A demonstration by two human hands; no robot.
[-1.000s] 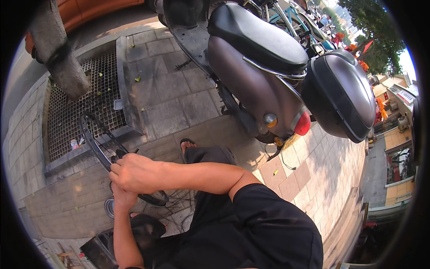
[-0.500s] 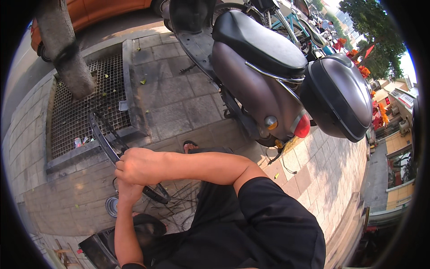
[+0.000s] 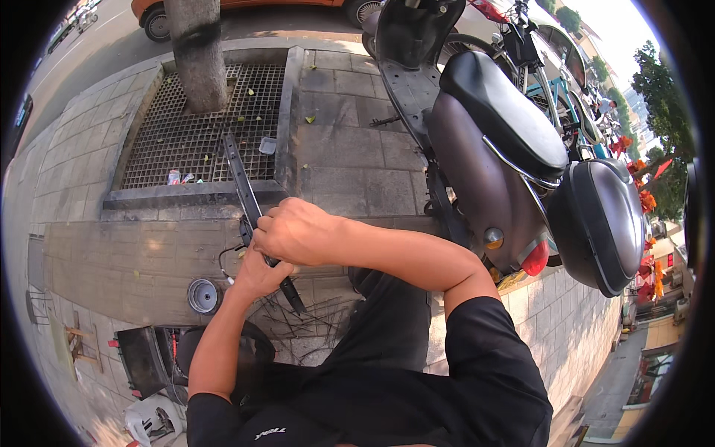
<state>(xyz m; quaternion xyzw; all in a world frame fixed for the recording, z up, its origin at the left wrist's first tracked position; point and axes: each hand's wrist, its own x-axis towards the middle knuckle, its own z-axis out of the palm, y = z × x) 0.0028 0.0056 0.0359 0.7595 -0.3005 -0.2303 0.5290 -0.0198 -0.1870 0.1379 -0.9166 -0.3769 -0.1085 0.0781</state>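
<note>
My right hand (image 3: 292,231) is closed on a black bicycle wheel rim (image 3: 242,179), which is seen nearly edge-on with a dark hub at its middle. My left hand (image 3: 261,272) grips the rim just below the right, its fingers partly hidden. A short dark cord hangs left of the rim. Loose spokes (image 3: 313,319) lie scattered on the paving below. A round silver metal bowl (image 3: 202,296) sits to the left of my hands.
A dark scooter (image 3: 477,179) with a top box stands close on the right, bicycles (image 3: 555,100) behind it. Ahead are a tree trunk (image 3: 195,67), its grate (image 3: 141,167) with a raised border, and an orange car (image 3: 253,13). An open black toolbox (image 3: 141,361) lies lower left.
The view has swung left, shifting the surroundings rightward in the picture. Both hands and the rim now appear further right, with the rim seen more edge-on. Both hands remain on it.
</note>
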